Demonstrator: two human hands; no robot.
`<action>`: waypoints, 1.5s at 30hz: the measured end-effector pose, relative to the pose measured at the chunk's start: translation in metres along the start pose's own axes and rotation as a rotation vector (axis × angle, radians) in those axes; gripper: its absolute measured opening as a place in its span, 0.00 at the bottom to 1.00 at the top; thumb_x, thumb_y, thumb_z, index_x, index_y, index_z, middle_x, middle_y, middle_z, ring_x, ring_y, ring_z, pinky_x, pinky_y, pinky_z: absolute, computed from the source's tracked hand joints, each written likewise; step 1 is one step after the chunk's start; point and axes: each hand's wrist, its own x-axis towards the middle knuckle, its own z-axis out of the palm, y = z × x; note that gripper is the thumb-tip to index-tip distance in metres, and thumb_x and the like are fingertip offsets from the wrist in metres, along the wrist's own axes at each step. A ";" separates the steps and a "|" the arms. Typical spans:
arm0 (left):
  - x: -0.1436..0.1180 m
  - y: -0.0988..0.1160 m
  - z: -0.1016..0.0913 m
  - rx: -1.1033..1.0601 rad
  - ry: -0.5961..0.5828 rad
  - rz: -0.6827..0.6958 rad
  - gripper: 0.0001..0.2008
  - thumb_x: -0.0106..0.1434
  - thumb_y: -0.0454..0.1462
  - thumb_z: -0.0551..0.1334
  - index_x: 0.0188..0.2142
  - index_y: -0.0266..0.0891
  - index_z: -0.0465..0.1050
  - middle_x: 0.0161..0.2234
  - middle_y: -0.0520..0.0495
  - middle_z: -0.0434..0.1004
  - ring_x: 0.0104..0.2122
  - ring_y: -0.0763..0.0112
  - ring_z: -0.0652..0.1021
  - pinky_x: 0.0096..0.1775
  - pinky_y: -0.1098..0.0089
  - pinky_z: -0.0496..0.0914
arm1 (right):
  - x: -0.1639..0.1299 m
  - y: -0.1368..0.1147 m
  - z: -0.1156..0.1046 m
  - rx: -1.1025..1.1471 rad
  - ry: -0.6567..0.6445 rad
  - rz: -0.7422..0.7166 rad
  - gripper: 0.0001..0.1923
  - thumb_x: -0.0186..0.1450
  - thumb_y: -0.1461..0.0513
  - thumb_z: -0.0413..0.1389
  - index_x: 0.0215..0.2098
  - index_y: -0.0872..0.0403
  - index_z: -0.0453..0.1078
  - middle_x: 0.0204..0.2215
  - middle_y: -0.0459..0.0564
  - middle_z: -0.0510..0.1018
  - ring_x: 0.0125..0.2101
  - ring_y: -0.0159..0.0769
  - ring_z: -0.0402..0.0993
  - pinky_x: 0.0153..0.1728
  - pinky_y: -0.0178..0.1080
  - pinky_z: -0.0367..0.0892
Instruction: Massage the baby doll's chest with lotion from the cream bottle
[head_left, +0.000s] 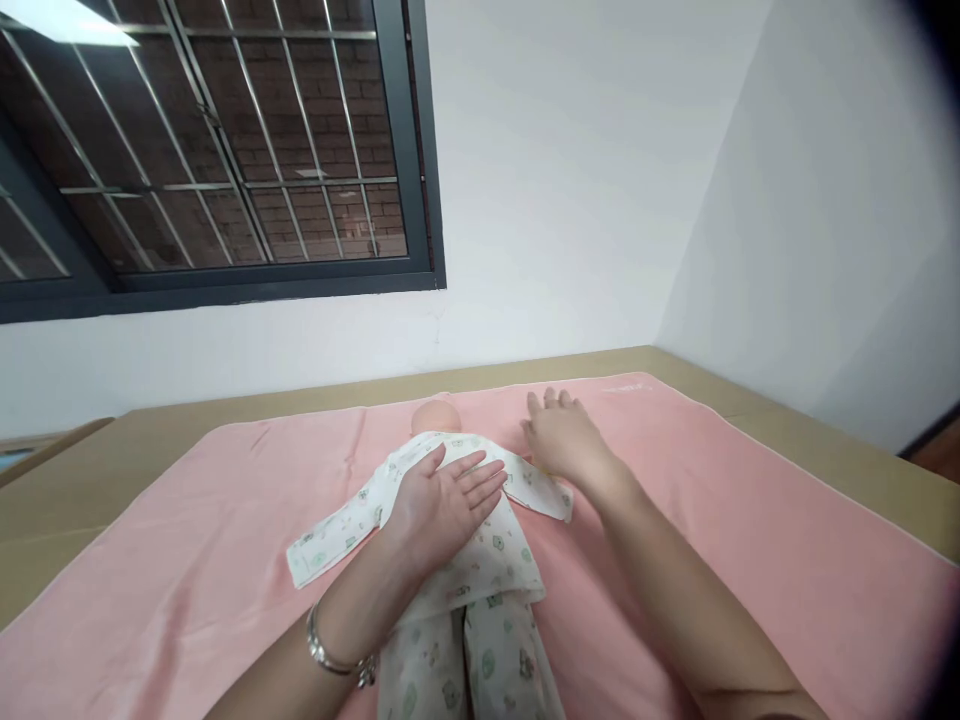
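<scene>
A white baby top (499, 560) with small green and brown prints lies spread out, its two sleeves stretched to the sides. Matching printed trousers (499, 660) lie just below its hem. At the neck end shows a round, smooth, skin-toned shape (436, 416), like a doll's head; no more of it can be seen. My left hand (450, 500) is over the chest of the top, palm up, fingers straight and holding nothing. Above the right-hand sleeve, my right hand (566, 435) has its fingers apart with nothing visible in them. Whether either hand touches the cloth, I cannot tell.
Under the clothes a pink sheet (247, 540) with slight creases covers most of a tan surface (82, 500). Behind stands a white wall (555, 200) with a barred, dark-framed window (300, 150) at the left. Another wall (817, 250) rises on the right.
</scene>
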 end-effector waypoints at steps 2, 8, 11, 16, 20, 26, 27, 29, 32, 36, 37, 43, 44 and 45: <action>-0.009 0.005 -0.003 0.020 0.019 0.009 0.30 0.68 0.48 0.46 0.61 0.29 0.55 0.57 0.30 0.65 0.55 0.57 0.71 0.56 0.60 0.63 | -0.013 -0.030 0.003 0.096 0.029 -0.183 0.27 0.69 0.60 0.44 0.63 0.66 0.54 0.62 0.69 0.56 0.63 0.57 0.48 0.59 0.55 0.49; -0.042 0.024 -0.003 0.041 -0.257 0.023 0.30 0.68 0.51 0.42 0.60 0.33 0.57 0.56 0.35 0.67 0.56 0.57 0.70 0.60 0.56 0.58 | -0.064 -0.096 0.013 0.425 0.171 -0.603 0.34 0.71 0.52 0.39 0.67 0.66 0.42 0.66 0.65 0.43 0.66 0.50 0.34 0.63 0.57 0.44; -0.052 0.027 -0.005 0.057 -0.176 0.045 0.32 0.68 0.53 0.42 0.61 0.33 0.57 0.57 0.36 0.65 0.59 0.58 0.66 0.62 0.58 0.54 | -0.084 -0.106 0.019 0.451 0.211 -0.709 0.41 0.69 0.48 0.43 0.66 0.70 0.37 0.66 0.68 0.38 0.66 0.55 0.29 0.63 0.61 0.40; -0.062 0.011 0.001 0.100 -0.108 0.093 0.31 0.66 0.55 0.45 0.62 0.41 0.55 0.61 0.42 0.61 0.63 0.62 0.57 0.64 0.59 0.46 | -0.108 -0.109 0.017 0.562 0.259 -0.801 0.48 0.67 0.43 0.40 0.66 0.70 0.27 0.66 0.70 0.32 0.65 0.61 0.27 0.61 0.63 0.43; -0.078 -0.021 0.010 0.172 -0.285 0.018 0.31 0.66 0.57 0.44 0.62 0.47 0.55 0.62 0.49 0.59 0.65 0.60 0.53 0.64 0.56 0.46 | -0.112 -0.099 0.003 0.637 0.441 -0.762 0.42 0.69 0.46 0.36 0.67 0.65 0.21 0.66 0.64 0.24 0.64 0.64 0.25 0.58 0.68 0.42; -0.092 -0.043 0.015 0.311 -0.343 0.036 0.30 0.66 0.57 0.43 0.59 0.47 0.62 0.57 0.48 0.68 0.65 0.60 0.53 0.63 0.56 0.50 | -0.100 -0.084 -0.009 0.628 0.389 -0.609 0.37 0.69 0.50 0.34 0.67 0.54 0.19 0.67 0.53 0.24 0.65 0.60 0.25 0.59 0.69 0.40; -0.091 -0.041 0.014 0.304 -0.320 0.025 0.30 0.66 0.57 0.44 0.59 0.47 0.62 0.56 0.48 0.68 0.65 0.59 0.53 0.63 0.55 0.50 | -0.099 -0.085 -0.007 0.621 0.399 -0.609 0.37 0.69 0.50 0.35 0.67 0.53 0.19 0.68 0.52 0.24 0.65 0.60 0.25 0.59 0.69 0.38; -0.090 -0.036 0.011 0.287 -0.250 0.031 0.29 0.66 0.56 0.46 0.59 0.47 0.62 0.56 0.47 0.69 0.64 0.58 0.55 0.62 0.54 0.53 | -0.099 -0.089 0.000 0.612 0.416 -0.623 0.37 0.69 0.51 0.36 0.67 0.54 0.20 0.68 0.52 0.26 0.65 0.60 0.25 0.59 0.69 0.36; -0.087 -0.028 0.007 0.285 -0.139 0.106 0.27 0.66 0.54 0.48 0.60 0.48 0.61 0.55 0.47 0.70 0.63 0.58 0.57 0.60 0.56 0.57 | -0.102 -0.098 0.009 0.625 0.385 -0.663 0.37 0.69 0.51 0.35 0.67 0.57 0.20 0.68 0.55 0.27 0.65 0.59 0.23 0.60 0.68 0.34; -0.085 -0.017 0.008 0.270 -0.110 0.023 0.26 0.67 0.53 0.48 0.59 0.47 0.61 0.54 0.47 0.70 0.60 0.56 0.63 0.59 0.55 0.59 | -0.104 -0.103 0.012 0.630 0.308 -0.647 0.43 0.69 0.47 0.37 0.66 0.63 0.19 0.67 0.61 0.26 0.65 0.59 0.21 0.60 0.68 0.32; -0.084 -0.014 0.008 0.245 -0.117 -0.018 0.27 0.66 0.54 0.48 0.59 0.46 0.61 0.54 0.46 0.70 0.60 0.56 0.64 0.59 0.55 0.59 | -0.105 -0.104 0.012 0.623 0.286 -0.643 0.44 0.68 0.46 0.37 0.66 0.64 0.18 0.67 0.62 0.26 0.65 0.59 0.22 0.60 0.67 0.33; -0.063 0.000 0.001 0.143 -0.040 0.002 0.31 0.66 0.55 0.44 0.62 0.42 0.54 0.59 0.40 0.63 0.60 0.57 0.63 0.61 0.55 0.53 | -0.122 -0.109 0.015 0.522 0.271 -0.909 0.46 0.67 0.44 0.41 0.67 0.61 0.22 0.67 0.63 0.36 0.65 0.57 0.29 0.62 0.63 0.39; -0.059 -0.002 0.000 0.153 -0.065 0.006 0.31 0.66 0.55 0.44 0.63 0.42 0.53 0.60 0.39 0.63 0.61 0.58 0.62 0.61 0.55 0.53 | -0.125 -0.109 0.016 0.493 0.294 -0.991 0.43 0.67 0.44 0.42 0.68 0.56 0.25 0.67 0.59 0.41 0.66 0.54 0.31 0.62 0.62 0.38; -0.056 -0.005 -0.002 0.167 -0.085 0.013 0.31 0.66 0.55 0.43 0.63 0.42 0.52 0.60 0.39 0.63 0.61 0.58 0.62 0.60 0.54 0.55 | -0.128 -0.109 0.016 0.461 0.307 -1.051 0.40 0.67 0.45 0.42 0.69 0.51 0.28 0.67 0.53 0.46 0.66 0.51 0.33 0.63 0.61 0.38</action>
